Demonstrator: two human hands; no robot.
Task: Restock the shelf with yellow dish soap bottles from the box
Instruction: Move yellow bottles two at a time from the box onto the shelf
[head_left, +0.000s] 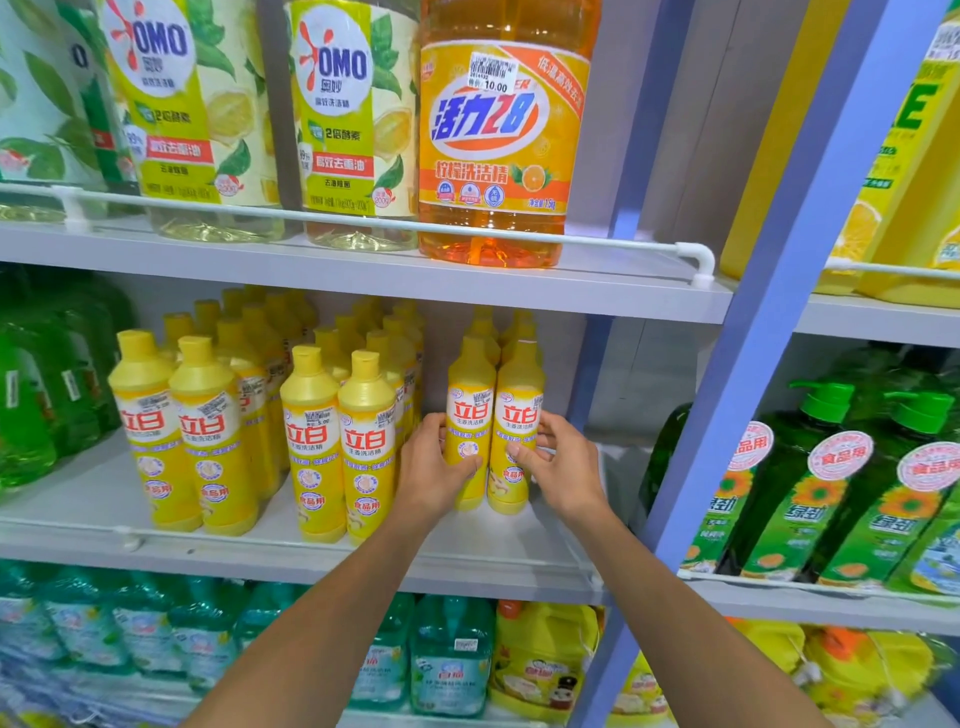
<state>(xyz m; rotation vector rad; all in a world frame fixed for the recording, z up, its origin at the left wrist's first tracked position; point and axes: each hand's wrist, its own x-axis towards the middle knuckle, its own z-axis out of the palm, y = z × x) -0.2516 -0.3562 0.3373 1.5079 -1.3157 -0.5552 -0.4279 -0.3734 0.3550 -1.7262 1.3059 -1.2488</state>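
Observation:
Two yellow dish soap bottles stand upright side by side on the middle shelf (545, 551), near its right end. My left hand (434, 467) wraps the left bottle (470, 410) from its left side. My right hand (563, 467) grips the right bottle (519, 415) from its right side. More yellow bottles stand behind this pair. To the left, several rows of the same yellow bottles (337, 441) fill the shelf. The box is out of view.
The shelf above carries large OMO bottles (343, 119) and an orange detergent jug (498, 140) behind a white rail. Green bottles (831, 483) fill the neighbouring bay past a blue upright post (727, 415). Teal and yellow jugs sit below.

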